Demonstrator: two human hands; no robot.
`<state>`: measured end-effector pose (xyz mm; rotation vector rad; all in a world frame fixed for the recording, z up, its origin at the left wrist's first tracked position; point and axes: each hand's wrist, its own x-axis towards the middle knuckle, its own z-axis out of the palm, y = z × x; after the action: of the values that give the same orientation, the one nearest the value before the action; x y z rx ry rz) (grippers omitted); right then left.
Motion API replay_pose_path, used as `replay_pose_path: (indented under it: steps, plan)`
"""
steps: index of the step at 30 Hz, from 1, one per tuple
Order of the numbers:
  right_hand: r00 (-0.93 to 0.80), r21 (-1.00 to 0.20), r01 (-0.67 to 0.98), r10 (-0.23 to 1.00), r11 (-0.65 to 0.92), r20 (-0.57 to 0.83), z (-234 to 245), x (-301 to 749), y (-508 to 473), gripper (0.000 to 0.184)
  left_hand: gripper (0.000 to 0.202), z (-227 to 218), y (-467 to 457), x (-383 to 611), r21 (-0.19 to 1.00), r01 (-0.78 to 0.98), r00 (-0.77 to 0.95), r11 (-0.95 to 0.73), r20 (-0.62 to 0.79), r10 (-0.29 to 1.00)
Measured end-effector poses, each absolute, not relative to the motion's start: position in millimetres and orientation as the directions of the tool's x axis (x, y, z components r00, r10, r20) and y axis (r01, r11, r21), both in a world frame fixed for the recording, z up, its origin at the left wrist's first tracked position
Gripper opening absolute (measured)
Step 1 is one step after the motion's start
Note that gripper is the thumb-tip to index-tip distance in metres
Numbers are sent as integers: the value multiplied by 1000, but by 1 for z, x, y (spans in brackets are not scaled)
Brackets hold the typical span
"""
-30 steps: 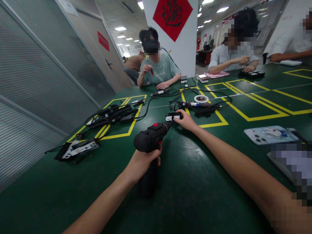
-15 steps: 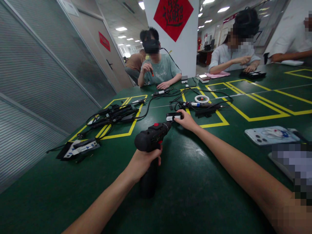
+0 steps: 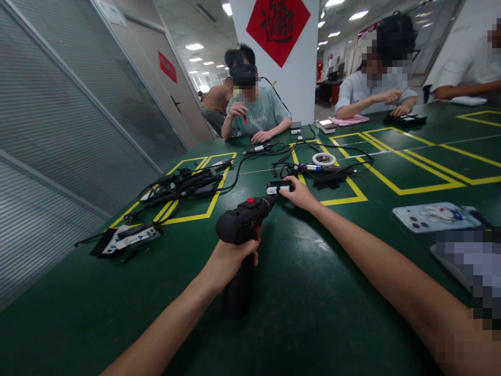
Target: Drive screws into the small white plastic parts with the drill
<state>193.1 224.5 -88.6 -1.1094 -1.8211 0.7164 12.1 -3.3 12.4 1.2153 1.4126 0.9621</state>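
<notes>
My left hand (image 3: 235, 260) is wrapped round the handle of a black cordless drill (image 3: 241, 222) with a red button on top. The drill's chuck points away from me, up and to the right. Just past its tip is a small black and white block (image 3: 278, 188), whose kind I cannot make out. Fingers of my right hand (image 3: 299, 193) grip that block at its right end. The drill's bit is very near the block's front side; whether it touches is too small to tell.
Black cables and tools (image 3: 183, 185) lie in a heap at the left, with a black and white device (image 3: 131, 239) nearer me. Behind my right hand lie an electric screwdriver (image 3: 324, 168) and a tape roll (image 3: 324, 159). A phone (image 3: 436, 216) rests at the right. Several people sit across the green table.
</notes>
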Motion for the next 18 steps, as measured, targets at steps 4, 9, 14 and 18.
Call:
replay_pose_path:
  steps: [4, 9, 14, 18]
  plan:
    - [-229, -807, 400, 900, 435, 372, -90, 193, 225, 46, 22, 13, -3, 13, 961, 194, -9, 196, -198, 980]
    - [-225, -804, 403, 899, 438, 376, -90, 193, 225, 45, 20, 13, -3, 12, 956, 213, 3, 199, -205, 979]
    - [-227, -805, 402, 899, 437, 375, -89, 193, 225, 46, 19, 13, -3, 12, 962, 197, 7, 190, -195, 981]
    - [-225, -802, 408, 899, 437, 375, -91, 193, 226, 46, 22, 13, -3, 13, 959, 210, -7, 188, -191, 982]
